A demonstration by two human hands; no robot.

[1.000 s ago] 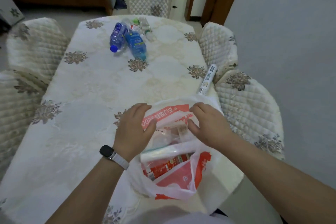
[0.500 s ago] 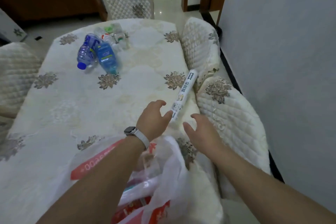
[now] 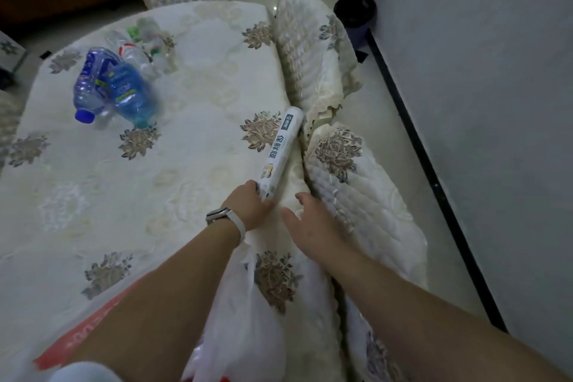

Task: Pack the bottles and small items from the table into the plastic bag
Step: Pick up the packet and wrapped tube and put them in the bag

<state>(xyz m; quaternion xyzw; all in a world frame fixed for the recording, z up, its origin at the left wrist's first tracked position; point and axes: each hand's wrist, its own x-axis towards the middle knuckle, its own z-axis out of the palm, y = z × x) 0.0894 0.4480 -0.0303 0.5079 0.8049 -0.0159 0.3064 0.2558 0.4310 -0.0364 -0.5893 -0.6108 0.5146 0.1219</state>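
Cream embroidered cloth covers the table [image 3: 192, 77], flanked at right by padded chairs [image 3: 310, 49]. Two blue bottles [image 3: 114, 87] and clear ones are seen far left. The white tube [image 3: 280, 149], at the right edge, is now touched at its near end by the left hand [image 3: 252, 206], fingers curled against it; half a second ago a gap remained. The right hand [image 3: 313, 223] is held spread beside. The plastic bag [image 3: 245, 329] is crossed by both forearms.
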